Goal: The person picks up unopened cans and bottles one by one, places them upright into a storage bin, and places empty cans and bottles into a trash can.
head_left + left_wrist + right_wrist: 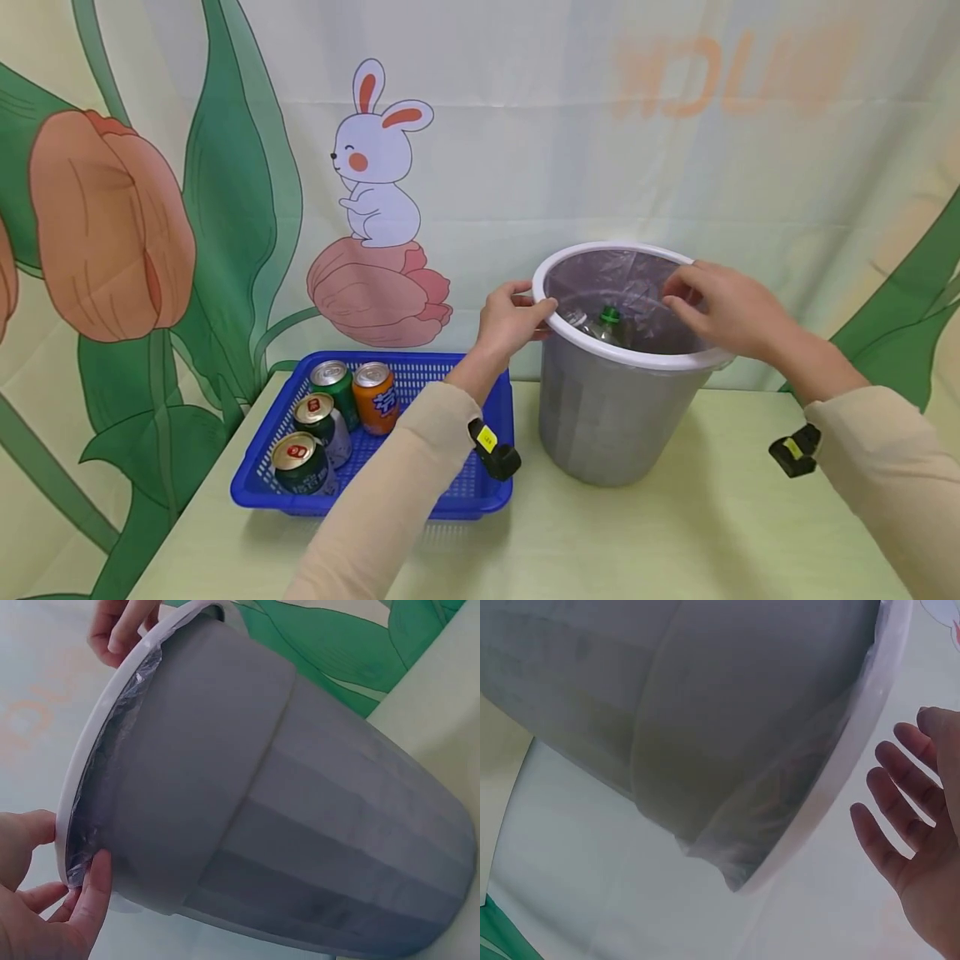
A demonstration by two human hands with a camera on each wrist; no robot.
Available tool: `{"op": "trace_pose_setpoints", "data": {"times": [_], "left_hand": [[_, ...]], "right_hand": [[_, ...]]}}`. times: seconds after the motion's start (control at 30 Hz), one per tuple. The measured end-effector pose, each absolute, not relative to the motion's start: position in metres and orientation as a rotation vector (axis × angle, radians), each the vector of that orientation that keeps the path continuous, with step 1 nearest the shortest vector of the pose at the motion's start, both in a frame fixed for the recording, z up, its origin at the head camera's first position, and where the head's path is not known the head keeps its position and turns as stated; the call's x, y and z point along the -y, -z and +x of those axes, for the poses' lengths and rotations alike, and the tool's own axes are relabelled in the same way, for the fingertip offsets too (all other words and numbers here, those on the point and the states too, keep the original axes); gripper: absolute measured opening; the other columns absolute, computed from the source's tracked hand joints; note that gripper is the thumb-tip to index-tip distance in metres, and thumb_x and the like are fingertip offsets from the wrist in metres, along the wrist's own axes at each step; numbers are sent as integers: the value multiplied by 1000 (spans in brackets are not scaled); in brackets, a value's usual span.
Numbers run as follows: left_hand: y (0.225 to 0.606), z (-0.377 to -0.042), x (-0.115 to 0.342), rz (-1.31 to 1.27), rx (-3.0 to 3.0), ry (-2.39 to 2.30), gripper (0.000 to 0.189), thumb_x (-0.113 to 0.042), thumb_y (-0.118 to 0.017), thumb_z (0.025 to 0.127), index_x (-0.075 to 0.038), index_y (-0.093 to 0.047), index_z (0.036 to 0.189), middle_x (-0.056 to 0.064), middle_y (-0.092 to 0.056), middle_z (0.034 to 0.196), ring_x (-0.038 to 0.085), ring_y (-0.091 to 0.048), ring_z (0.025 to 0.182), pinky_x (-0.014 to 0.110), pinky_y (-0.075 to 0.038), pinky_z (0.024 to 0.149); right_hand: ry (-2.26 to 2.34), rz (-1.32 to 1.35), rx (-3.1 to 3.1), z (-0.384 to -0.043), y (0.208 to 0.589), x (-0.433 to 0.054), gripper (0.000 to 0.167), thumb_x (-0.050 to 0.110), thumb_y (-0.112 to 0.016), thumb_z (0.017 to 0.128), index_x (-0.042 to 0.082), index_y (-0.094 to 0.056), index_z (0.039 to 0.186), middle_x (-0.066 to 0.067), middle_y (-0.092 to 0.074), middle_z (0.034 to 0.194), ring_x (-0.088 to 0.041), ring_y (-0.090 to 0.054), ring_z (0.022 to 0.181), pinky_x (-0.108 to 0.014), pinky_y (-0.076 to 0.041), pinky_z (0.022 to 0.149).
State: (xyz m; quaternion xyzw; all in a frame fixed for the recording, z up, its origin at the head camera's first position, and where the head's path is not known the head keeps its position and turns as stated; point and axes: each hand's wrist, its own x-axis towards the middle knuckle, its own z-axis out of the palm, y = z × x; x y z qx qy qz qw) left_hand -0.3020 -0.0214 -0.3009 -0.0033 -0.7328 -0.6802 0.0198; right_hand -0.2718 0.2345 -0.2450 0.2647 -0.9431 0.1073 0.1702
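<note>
A grey trash bin (pixel 600 425) with a white rim (pixel 637 358) stands on the table. A clear plastic liner (pixel 600 271) covers its inside, and a loose edge of the film (pixel 112 742) hangs beneath the rim in the left wrist view. Inside lies a clear bottle with a green cap (pixel 610 314). My left hand (pixel 512 323) pinches the rim on the left side, thumb on top and fingers underneath. Over the right part of the opening is my right hand (pixel 727 307), fingers loosely bent and holding nothing; the right wrist view shows those fingers (pixel 892 795) apart from the rim.
Left of the bin, a blue plastic basket (pixel 480 505) holds an orange can (pixel 377 404), a green can (pixel 335 390) and two dark cans with gold lids (pixel 303 467). Behind the table (pixel 585 542) hangs a printed curtain (pixel 487 167) with a rabbit and tulips.
</note>
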Motion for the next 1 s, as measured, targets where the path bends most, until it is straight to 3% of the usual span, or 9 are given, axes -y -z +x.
{"op": "trace_pose_setpoints", "data": {"times": [0.43, 0.77, 1.0], "left_hand": [[307, -300, 34, -158, 2446, 1776, 48, -32, -58, 90, -12, -49, 132, 10, -54, 123, 23, -65, 89, 28, -57, 68], [318, -293, 54, -190, 2496, 1559, 25, -24, -55, 89, -11, -62, 110, 5, -60, 102, 16, -62, 71, 25, -54, 60], [329, -282, 68, -299, 2542, 1472, 20, -22, -56, 90, -11, -63, 104, 6, -61, 97, 19, -61, 77, 28, -53, 66]], "right_hand": [[-270, 744, 2598, -256, 253, -243, 10, 17, -61, 87, 11, -63, 95, 1, -59, 81, -12, -52, 72, -30, -45, 61], [-289, 740, 2454, -236, 271, -246, 7, 12, -64, 83, 12, -61, 89, 4, -59, 79, -11, -53, 72, -29, -46, 59], [-280, 756, 2376, -225, 285, -245, 9, 10, -65, 82, 13, -59, 88, 4, -58, 80, -11, -54, 73, -29, -46, 58]]}}
